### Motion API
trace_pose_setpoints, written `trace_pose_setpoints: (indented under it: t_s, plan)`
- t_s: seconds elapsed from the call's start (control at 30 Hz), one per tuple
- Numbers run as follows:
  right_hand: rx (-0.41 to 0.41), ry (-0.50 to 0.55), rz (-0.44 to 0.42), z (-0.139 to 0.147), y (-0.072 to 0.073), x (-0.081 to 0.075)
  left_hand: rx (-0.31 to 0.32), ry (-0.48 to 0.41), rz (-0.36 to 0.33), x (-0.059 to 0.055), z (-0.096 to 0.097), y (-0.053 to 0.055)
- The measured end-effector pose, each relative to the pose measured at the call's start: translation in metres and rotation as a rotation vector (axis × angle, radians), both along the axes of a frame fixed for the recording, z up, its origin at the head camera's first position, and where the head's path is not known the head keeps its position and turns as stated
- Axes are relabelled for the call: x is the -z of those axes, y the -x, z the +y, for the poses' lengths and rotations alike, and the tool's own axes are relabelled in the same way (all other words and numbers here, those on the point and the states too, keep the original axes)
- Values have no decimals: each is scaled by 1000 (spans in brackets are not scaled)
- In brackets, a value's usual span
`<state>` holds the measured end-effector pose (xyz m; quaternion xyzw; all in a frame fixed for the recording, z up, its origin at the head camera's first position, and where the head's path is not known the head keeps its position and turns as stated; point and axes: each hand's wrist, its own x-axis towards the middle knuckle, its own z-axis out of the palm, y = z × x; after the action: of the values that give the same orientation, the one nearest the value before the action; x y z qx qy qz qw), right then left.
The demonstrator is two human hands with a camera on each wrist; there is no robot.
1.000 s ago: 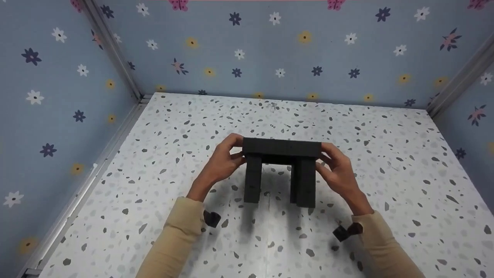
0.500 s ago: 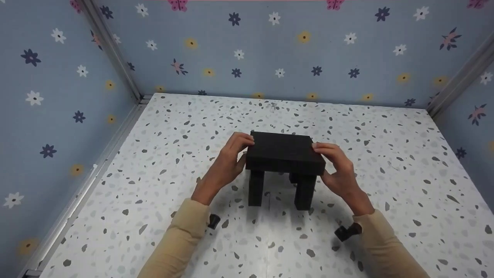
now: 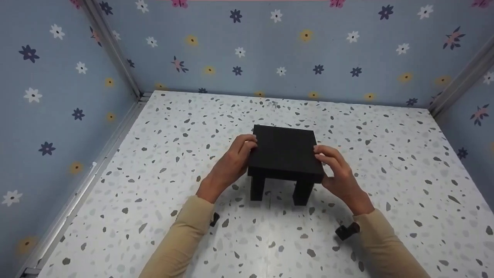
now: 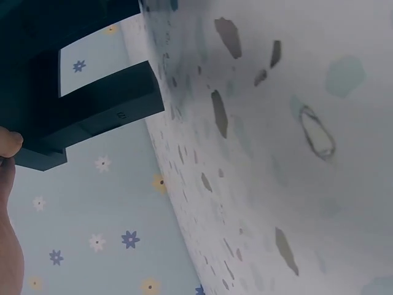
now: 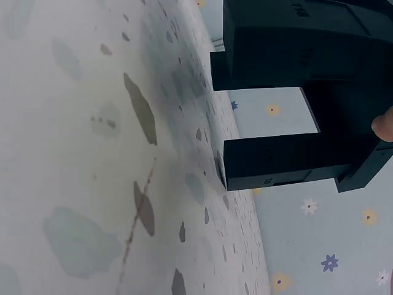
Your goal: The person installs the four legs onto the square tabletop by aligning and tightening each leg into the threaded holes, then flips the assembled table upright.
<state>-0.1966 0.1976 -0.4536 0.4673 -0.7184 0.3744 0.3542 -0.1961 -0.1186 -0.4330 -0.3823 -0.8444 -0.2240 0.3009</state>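
A small black toy table point(image 3: 285, 150) with a square top and block-like legs stands upright between my hands in the head view. My left hand point(image 3: 231, 160) grips the left edge of its top, fingertips over the edge. On the opposite side my right hand point(image 3: 339, 172) holds the right edge, with two fingertips on the top and the thumb lower at the side. Legs of the toy table point(image 4: 116, 101) point toward the speckled surface in the left wrist view. In the right wrist view the toy table point(image 5: 276, 160) shows small raised marks. Whether its feet touch the surface I cannot tell.
A white speckled tabletop point(image 3: 185, 247) spreads under the toy table. Blue flowered panels point(image 3: 270, 50) enclose it at the back and both sides, with metal posts point(image 3: 115, 50) at the corners. Small black devices point(image 3: 347, 231) sit at my wrists.
The toy table has tipped from showing its front edge and legs to showing its whole top face. My left hand has shifted slightly right, and both hands keep their hold on its sides.
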Motion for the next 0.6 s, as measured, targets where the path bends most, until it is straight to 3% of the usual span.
trace_pose_setpoints:
  t_s: [0.6]
  plan:
    - [64,-119,59,2,1,7,-34,72,80,14,0,8]
